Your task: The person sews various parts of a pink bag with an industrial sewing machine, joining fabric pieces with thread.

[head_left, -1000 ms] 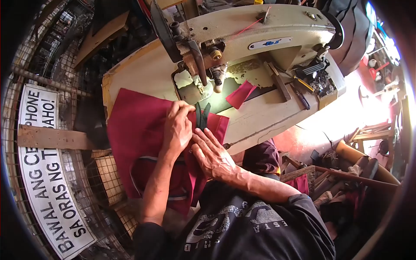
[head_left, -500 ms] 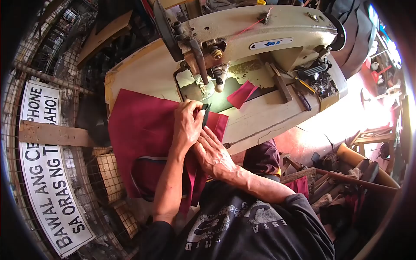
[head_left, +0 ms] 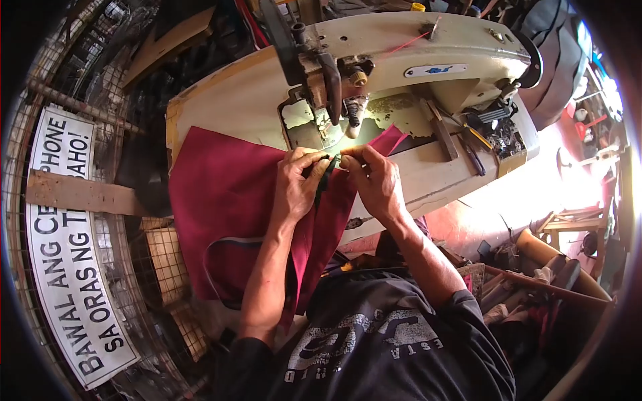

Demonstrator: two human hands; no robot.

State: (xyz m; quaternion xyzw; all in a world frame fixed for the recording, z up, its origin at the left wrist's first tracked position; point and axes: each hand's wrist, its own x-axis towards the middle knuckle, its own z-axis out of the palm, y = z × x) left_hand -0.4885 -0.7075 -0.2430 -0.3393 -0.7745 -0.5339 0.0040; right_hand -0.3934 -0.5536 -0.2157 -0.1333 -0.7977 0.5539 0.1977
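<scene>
Maroon fabric (head_left: 227, 167) lies across the sewing machine's bed and hangs off its front edge. A curved grey line of trim (head_left: 214, 257) runs over its lower part. My left hand (head_left: 297, 184) pinches a narrow black strip (head_left: 326, 179) at the fabric's edge, just in front of the needle area. Opposite it, my right hand (head_left: 380, 184) has thumb and forefinger closed on the strip's upper end. The fingertips nearly meet, and the strip's exact kind is hard to make out. Behind my right hand sits a small maroon piece (head_left: 390, 139).
The sewing machine (head_left: 401, 53) stands over the work, its presser area (head_left: 331, 134) lit. A wooden bar (head_left: 439, 130), a yellow cutter (head_left: 478, 137) and dark snips (head_left: 472, 157) rest on the right of the bed. A wire grille with a white sign (head_left: 73, 267) is at left.
My right hand has lifted off the fabric, where it lay flat, and moved up and right to pinch the strip. My left hand keeps its pinch. The view has shifted slightly.
</scene>
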